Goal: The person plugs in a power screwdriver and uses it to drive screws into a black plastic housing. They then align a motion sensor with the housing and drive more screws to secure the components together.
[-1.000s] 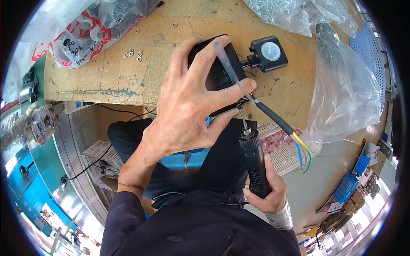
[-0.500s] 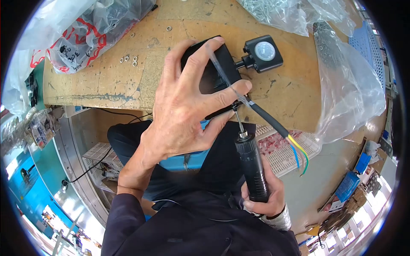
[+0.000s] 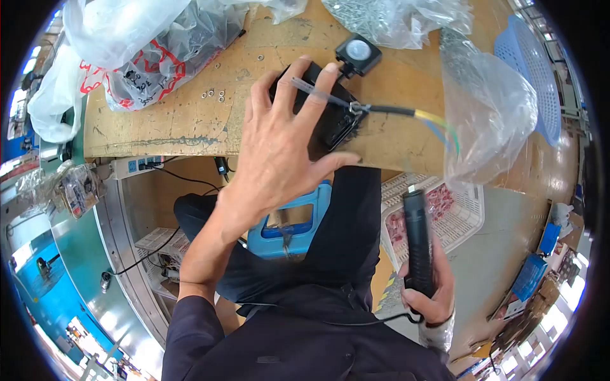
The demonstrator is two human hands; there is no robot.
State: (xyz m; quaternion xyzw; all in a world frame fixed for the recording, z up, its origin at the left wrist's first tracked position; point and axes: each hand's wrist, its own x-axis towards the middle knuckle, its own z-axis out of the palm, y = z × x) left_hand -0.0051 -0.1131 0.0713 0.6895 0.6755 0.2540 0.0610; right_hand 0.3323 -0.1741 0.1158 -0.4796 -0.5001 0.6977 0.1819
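A black housing [image 3: 333,126] lies on the worktable, with a square sensor head [image 3: 358,54] on its far right side. From its right edge runs a black cable [image 3: 391,110] ending in blue and yellow-green wires. My left hand [image 3: 279,136] rests over the housing, fingers spread across its top and thumb out at the near edge. To the right, beyond the table's front edge, my right hand [image 3: 435,286] is wrapped round a black electric screwdriver [image 3: 417,235] held upright, apart from the housing; its bit is blurred.
Plastic bags [image 3: 152,70] sit at the back left, a bag of screws [image 3: 381,19] at the back. A clear bag [image 3: 492,114] hangs over the right edge beside a blue basket [image 3: 530,76]. Several small nuts [image 3: 221,96] lie left. Below right stands a white crate [image 3: 467,219].
The screwdriver in my right hand has moved away from the housing, to the right. The housing has turned under my left hand, and its cable now points right. The view has shifted.
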